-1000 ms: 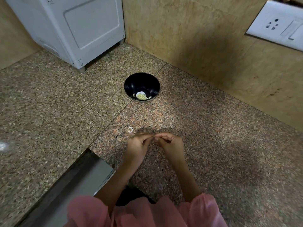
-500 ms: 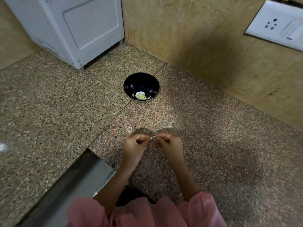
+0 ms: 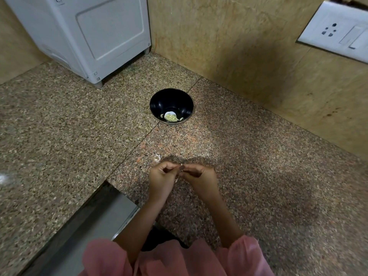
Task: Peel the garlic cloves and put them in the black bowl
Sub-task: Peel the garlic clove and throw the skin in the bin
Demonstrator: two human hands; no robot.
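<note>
We are counting one black bowl (image 3: 171,97). Inside it we are seeing a small heap of peeled cloves (image 3: 170,117), at least three; the pieces are overlapping, so we are not getting an exact tally. Two hands: left hand (image 3: 161,177), right hand (image 3: 201,176). One garlic clove (image 3: 180,166) is showing between them. One peel scrap (image 3: 157,157). We are also logging one white appliance (image 3: 89,34), one switch plate (image 3: 338,34), two pink sleeves (image 3: 107,257).

White appliance (image 3: 89,36) (back corner), wall socket (image 3: 336,30), granite counter (image 3: 258,176)
</note>
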